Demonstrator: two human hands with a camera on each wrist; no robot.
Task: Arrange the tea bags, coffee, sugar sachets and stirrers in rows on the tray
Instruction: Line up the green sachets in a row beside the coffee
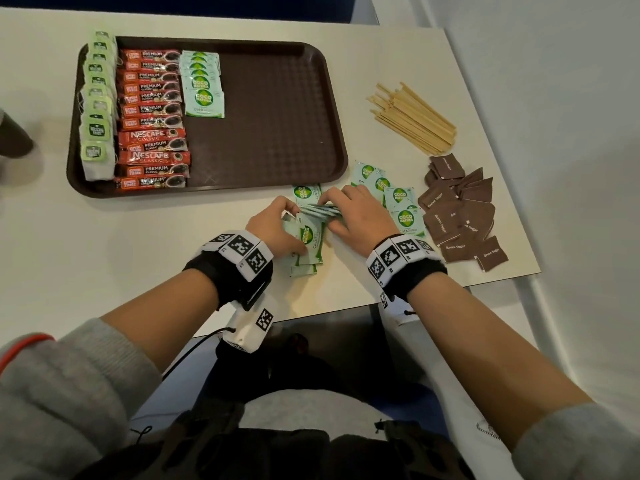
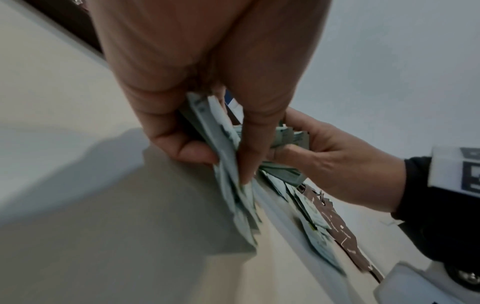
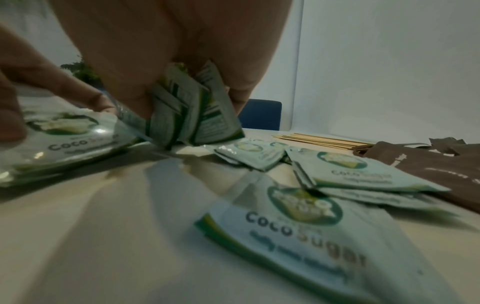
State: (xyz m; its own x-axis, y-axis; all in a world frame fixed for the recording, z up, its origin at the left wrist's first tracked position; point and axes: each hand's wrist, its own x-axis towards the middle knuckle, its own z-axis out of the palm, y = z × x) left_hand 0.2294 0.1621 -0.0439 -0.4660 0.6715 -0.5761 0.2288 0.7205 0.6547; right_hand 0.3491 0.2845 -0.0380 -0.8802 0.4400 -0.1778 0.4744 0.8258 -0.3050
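A brown tray [image 1: 277, 133] carries a row of green tea bags [image 1: 97, 112], a row of red coffee sticks [image 1: 152, 116] and a short row of green coco sugar sachets [image 1: 203, 84]. In front of the tray my left hand [image 1: 277, 220] pinches a fanned stack of coco sugar sachets [image 2: 228, 164] lying on the table. My right hand [image 1: 353, 213] grips a small bunch of the same sachets [image 3: 189, 119] on edge, touching the left stack. Loose coco sachets [image 1: 391, 192], brown sugar sachets [image 1: 460, 209] and wooden stirrers [image 1: 412, 116] lie to the right.
The white table [image 1: 104, 254] ends close to my body and at the right, near the brown sachets. A dark object [image 1: 14, 133] stands at the far left edge. A blue chair [image 3: 259, 113] sits beyond the table.
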